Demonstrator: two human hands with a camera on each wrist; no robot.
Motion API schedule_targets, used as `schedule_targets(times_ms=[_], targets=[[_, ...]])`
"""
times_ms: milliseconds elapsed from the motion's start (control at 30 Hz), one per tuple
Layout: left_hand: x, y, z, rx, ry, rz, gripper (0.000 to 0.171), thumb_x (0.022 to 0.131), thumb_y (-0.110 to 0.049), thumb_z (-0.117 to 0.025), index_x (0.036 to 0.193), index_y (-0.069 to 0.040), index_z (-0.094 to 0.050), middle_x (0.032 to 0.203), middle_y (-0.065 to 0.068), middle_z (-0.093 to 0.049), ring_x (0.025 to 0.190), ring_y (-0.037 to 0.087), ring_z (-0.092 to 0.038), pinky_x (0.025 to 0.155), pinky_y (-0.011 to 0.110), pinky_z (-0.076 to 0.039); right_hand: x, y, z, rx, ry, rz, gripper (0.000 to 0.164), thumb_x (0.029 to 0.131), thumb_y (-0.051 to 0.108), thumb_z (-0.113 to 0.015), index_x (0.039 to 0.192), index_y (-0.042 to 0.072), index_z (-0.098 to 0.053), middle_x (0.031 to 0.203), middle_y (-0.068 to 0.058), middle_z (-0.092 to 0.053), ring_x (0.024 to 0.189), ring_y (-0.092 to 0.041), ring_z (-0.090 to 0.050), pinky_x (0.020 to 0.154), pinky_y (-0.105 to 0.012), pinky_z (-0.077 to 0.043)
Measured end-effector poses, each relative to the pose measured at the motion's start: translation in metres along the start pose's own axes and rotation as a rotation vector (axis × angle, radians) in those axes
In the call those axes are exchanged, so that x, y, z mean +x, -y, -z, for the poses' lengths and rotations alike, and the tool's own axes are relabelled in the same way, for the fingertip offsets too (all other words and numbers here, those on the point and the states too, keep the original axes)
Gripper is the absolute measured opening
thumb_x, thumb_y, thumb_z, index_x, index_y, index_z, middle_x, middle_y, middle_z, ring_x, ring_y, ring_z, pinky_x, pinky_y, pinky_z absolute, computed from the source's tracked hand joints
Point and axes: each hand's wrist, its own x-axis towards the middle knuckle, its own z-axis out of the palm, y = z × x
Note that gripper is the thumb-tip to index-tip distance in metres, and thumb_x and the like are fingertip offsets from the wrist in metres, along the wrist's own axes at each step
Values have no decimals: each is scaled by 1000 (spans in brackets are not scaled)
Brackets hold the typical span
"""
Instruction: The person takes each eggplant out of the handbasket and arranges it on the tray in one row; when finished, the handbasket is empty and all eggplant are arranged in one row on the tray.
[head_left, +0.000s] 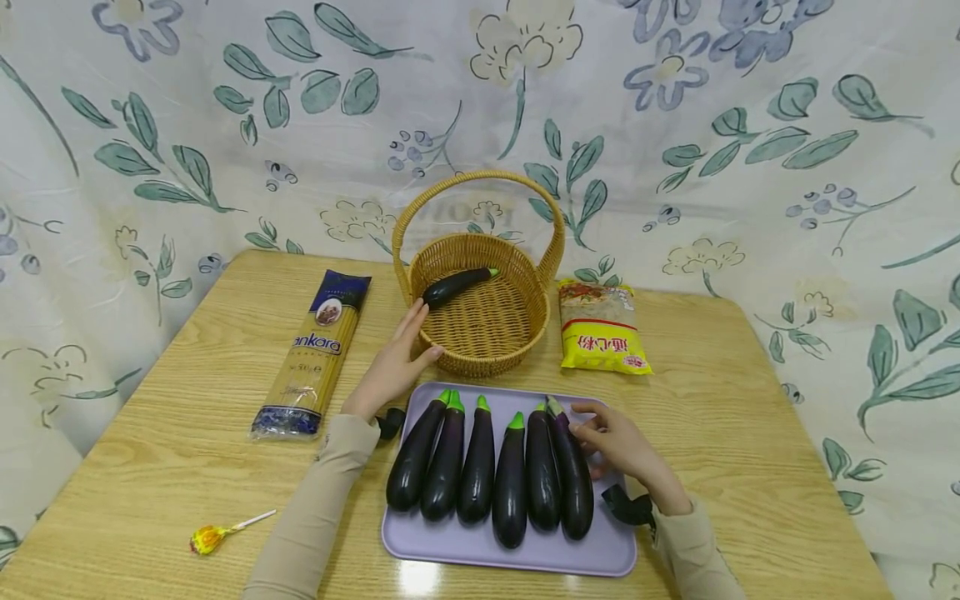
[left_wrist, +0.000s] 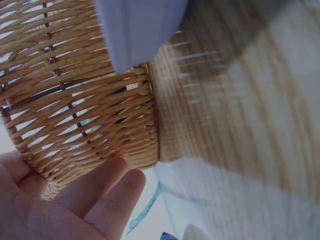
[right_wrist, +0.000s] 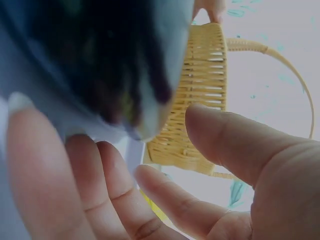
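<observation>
A wicker basket [head_left: 487, 362] with a tall arched handle stands at the back middle of the table, one dark eggplant [head_left: 453, 286] lying inside. My left hand [head_left: 392, 360] rests against the basket's left front side, thumb spread from the fingers; in the left wrist view its extended fingers [left_wrist: 107, 187] lie along the woven wall. Several eggplants [head_left: 476, 467] with green stem ends lie side by side on a lilac tray [head_left: 517, 557]. At the rightmost eggplant [head_left: 573, 483], my right hand [head_left: 617, 442] hovers by the stem end, fingers loosely bent and thumb apart, gripping nothing.
Left of the basket lies a spaghetti packet [head_left: 311, 358]; right of it, a yellow noodle bag [head_left: 603, 329]. A wrapped lollipop [head_left: 217, 533] is near the table's front left. Behind the wooden table [head_left: 712, 400] hangs a floral curtain [head_left: 315, 167].
</observation>
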Motion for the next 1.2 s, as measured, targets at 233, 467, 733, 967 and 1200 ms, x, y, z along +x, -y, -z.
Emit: schedule_targets(times_ms=[233, 467, 733, 967, 1200], targets=[[-1, -1, 1, 5, 5, -1, 77, 99, -42, -53, 158, -15, -10, 166, 3, -1, 146, 42, -23, 110, 64, -30, 3, 6, 6, -63, -46, 33, 44, 98, 20, -57, 136, -2, -50, 96, -17, -64, 76, -19, -61, 56, -32, -56], [-1, 2, 0, 4, 2, 3, 77, 99, -43, -52, 158, -16, -11, 166, 2, -2, 145, 42, -25, 110, 64, -30, 11, 16, 10, -88, -59, 85, 47, 98, 21, -58, 137, -3, -48, 103, -20, -63, 86, -22, -64, 62, -33, -58], [-3, 2, 1, 3, 6, 10, 78, 99, -44, -52, 158, -15, -10, 166, 4, -1, 145, 41, -24, 111, 63, -30, 26, 43, 18, -115, -97, 153, 48, 97, 19, -60, 138, -2, -48, 113, -24, -60, 96, -33, -65, 70, -37, -59], [-2, 2, 1, 5, 9, 6, 78, 99, -45, -51, 158, -16, -9, 166, 3, -1, 145, 42, -26, 110, 64, -30, 47, 72, 23, -105, -64, 214, 49, 98, 20, -57, 142, 1, -45, 120, -25, -56, 107, -41, -62, 79, -43, -59], [-1, 0, 0, -7, 7, 7, 78, 98, -46, -51, 158, -15, -11, 166, -1, 0, 146, 39, -25, 111, 63, -29, 67, 101, 23, -20, -31, 234, 49, 99, 22, -56, 145, 7, -44, 126, -22, -53, 114, -41, -57, 84, -42, -58]])
